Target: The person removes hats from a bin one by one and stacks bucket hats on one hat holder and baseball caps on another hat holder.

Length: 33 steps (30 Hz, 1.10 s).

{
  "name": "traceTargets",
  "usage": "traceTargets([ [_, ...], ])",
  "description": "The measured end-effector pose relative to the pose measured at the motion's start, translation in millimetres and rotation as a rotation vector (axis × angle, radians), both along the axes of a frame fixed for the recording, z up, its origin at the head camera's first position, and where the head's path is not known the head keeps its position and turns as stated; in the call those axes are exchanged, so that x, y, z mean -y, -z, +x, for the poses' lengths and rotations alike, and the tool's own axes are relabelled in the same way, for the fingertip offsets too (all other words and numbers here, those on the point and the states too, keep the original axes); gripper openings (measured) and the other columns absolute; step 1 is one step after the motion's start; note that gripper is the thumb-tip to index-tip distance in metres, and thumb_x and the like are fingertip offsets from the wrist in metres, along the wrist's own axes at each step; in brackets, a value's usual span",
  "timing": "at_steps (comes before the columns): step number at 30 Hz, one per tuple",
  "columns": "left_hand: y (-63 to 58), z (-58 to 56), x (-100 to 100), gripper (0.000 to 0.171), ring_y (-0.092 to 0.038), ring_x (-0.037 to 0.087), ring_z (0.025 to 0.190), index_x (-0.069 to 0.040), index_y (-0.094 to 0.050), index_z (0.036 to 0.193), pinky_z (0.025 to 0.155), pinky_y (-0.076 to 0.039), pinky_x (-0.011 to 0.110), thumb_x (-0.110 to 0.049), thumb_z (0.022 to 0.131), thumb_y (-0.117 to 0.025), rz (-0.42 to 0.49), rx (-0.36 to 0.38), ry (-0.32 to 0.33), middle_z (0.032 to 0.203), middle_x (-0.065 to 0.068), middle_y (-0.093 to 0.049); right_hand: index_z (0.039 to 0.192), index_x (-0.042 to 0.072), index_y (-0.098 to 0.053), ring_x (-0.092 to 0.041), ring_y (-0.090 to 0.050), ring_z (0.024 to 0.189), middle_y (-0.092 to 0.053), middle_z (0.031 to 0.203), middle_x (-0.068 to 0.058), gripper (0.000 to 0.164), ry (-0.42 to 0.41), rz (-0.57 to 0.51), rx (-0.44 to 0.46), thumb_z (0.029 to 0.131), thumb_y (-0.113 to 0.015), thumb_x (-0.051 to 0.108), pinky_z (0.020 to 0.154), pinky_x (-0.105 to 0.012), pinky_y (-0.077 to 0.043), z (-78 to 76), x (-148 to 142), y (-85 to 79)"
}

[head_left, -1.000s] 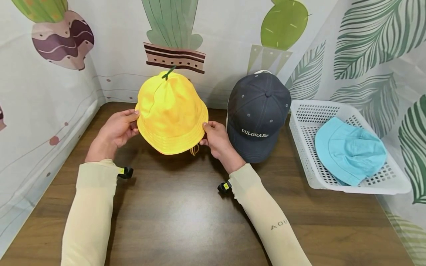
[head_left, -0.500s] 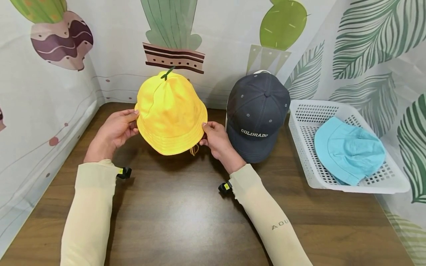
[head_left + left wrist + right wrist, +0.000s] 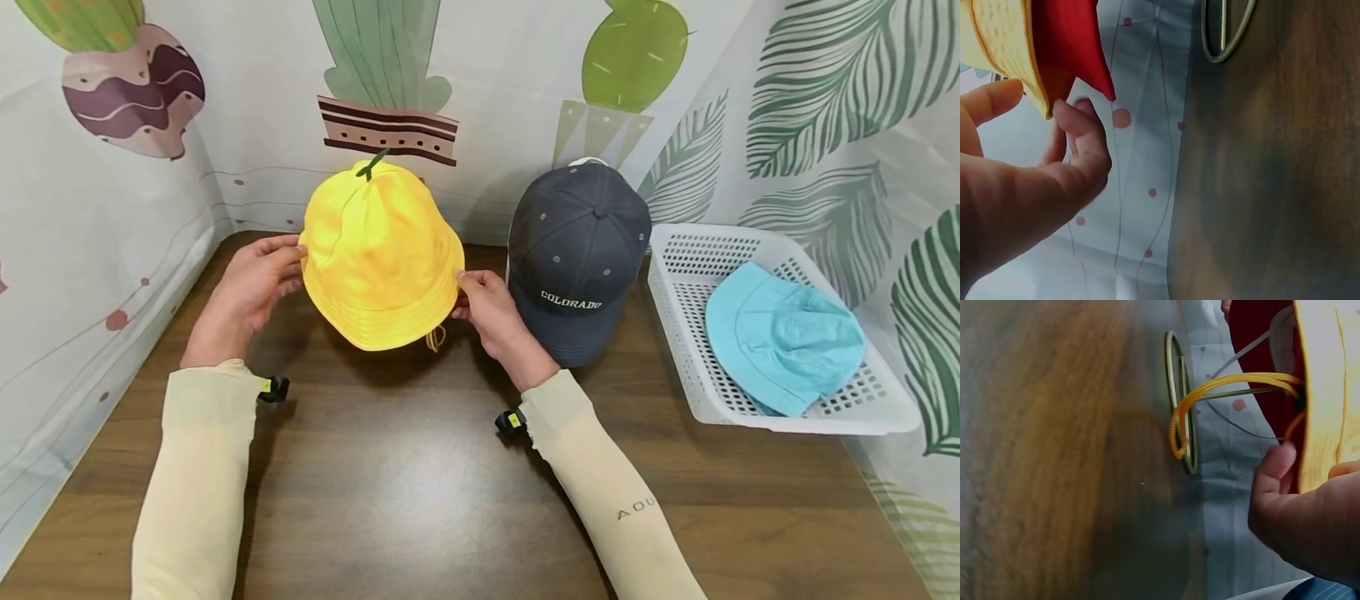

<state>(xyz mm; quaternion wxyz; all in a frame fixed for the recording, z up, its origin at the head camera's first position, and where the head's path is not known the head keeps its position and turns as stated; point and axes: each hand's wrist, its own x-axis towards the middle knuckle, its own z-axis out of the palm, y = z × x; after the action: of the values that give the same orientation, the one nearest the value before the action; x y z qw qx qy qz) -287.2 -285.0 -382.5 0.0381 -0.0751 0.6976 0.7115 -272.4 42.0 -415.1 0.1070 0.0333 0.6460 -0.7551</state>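
A yellow bucket hat (image 3: pixel 382 250) with a green sprout on its crown sits toward the back left. My left hand (image 3: pixel 251 283) is at its left brim. In the left wrist view the thumb touches the brim's outer side, while the other fingertips stand slightly apart from its edge. With thumb and fingers my right hand (image 3: pixel 495 312) pinches the brim's right side. Red cloth (image 3: pixel 1254 337) shows beneath the brim, and a yellow cord (image 3: pixel 1235 380) hangs out. Below it, a wire stand base (image 3: pixel 1169 381) rests on the table; the hat hides most of the stand.
Right of the hat, a dark COLORADO baseball cap (image 3: pixel 577 250) stands against the backdrop. A white perforated basket (image 3: pixel 675 350) farther right holds a light blue bucket hat (image 3: pixel 787 333). The brown wooden table (image 3: pixel 420 500) ends at the patterned cloth behind.
The left fingers have straightened and loosened at the brim. My right hand keeps its place at the right brim. The hat stays put, and the whole head view has shifted slightly left.
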Motion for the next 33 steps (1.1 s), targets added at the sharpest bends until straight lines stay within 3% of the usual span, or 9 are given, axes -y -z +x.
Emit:
traceTargets([
  [3,-1.1,0.2,-1.9,0.031,-0.066,0.007,0.095,-0.012,-0.058,0.128,0.076,-0.054,0.020,-0.027,0.104,-0.070,-0.031,-0.028,-0.039,0.107,-0.010,-0.068,0.133,-0.004,-0.049,-0.024,-0.060,0.094,-0.055,0.117,-0.014,0.036,-0.021,0.011,-0.028,0.114,-0.051,0.027,0.094,-0.041,-0.056,1.4,-2.2,-4.1],
  [6,-3.1,1.3,-2.3,0.034,-0.063,0.008,0.100,-0.011,-0.059,0.132,0.078,-0.052,0.019,-0.030,0.105,-0.068,-0.088,-0.062,-0.067,0.113,-0.009,-0.064,0.144,-0.004,-0.045,-0.032,-0.057,0.113,-0.050,0.134,-0.018,0.045,-0.052,0.035,-0.047,0.115,-0.047,0.030,0.112,-0.055,-0.045,3.6,-4.2,-8.9],
  [9,-6.2,2.4,-3.8,0.035,-0.060,0.010,0.105,-0.011,-0.061,0.133,0.080,-0.050,0.019,-0.033,0.106,-0.066,-0.136,-0.097,-0.096,0.120,-0.008,-0.060,0.153,-0.003,-0.040,-0.038,-0.050,0.130,-0.042,0.150,-0.020,0.052,-0.080,0.077,-0.069,0.115,-0.044,0.033,0.120,-0.059,-0.036,6.3,-6.9,-13.6],
  [14,-13.6,5.0,-8.2,0.026,-0.059,0.011,0.105,-0.015,-0.065,0.125,0.079,-0.048,0.020,-0.033,0.106,-0.066,-0.117,-0.176,-0.152,0.120,-0.007,-0.058,0.162,0.000,-0.034,-0.038,-0.036,0.151,-0.034,0.165,-0.016,0.061,-0.087,0.126,-0.108,0.115,-0.043,0.037,0.126,-0.054,-0.028,9.4,-10.5,-22.7],
  [19,-24.5,10.3,-14.6,0.023,-0.058,0.012,0.103,-0.014,-0.067,0.121,0.080,-0.048,0.023,-0.030,0.105,-0.067,-0.097,-0.275,-0.209,0.114,-0.005,-0.060,0.165,0.003,-0.030,-0.029,-0.027,0.159,-0.030,0.171,-0.011,0.063,-0.085,0.144,-0.126,0.114,-0.043,0.040,0.128,-0.047,-0.024,13.8,-13.4,-32.3],
  [25,-35.8,16.8,-21.8,0.015,-0.058,0.014,0.102,-0.016,-0.070,0.116,0.081,-0.047,0.023,-0.026,0.104,-0.068,-0.088,-0.356,-0.257,0.108,-0.003,-0.062,0.163,0.005,-0.035,-0.032,-0.032,0.156,-0.033,0.169,-0.011,0.058,-0.086,0.129,-0.146,0.115,-0.042,0.037,0.126,-0.048,-0.028,20.5,-15.6,-43.3],
  [33,-44.8,23.5,-31.3,0.016,-0.058,0.012,0.101,-0.016,-0.070,0.118,0.083,-0.047,0.025,-0.023,0.105,-0.066,-0.167,-0.427,-0.262,0.105,-0.004,-0.062,0.164,0.005,-0.033,-0.037,-0.043,0.151,-0.046,0.162,-0.020,0.058,-0.121,0.061,-0.194,0.115,-0.044,0.034,0.124,-0.051,-0.033,29.3,-20.6,-57.9],
])
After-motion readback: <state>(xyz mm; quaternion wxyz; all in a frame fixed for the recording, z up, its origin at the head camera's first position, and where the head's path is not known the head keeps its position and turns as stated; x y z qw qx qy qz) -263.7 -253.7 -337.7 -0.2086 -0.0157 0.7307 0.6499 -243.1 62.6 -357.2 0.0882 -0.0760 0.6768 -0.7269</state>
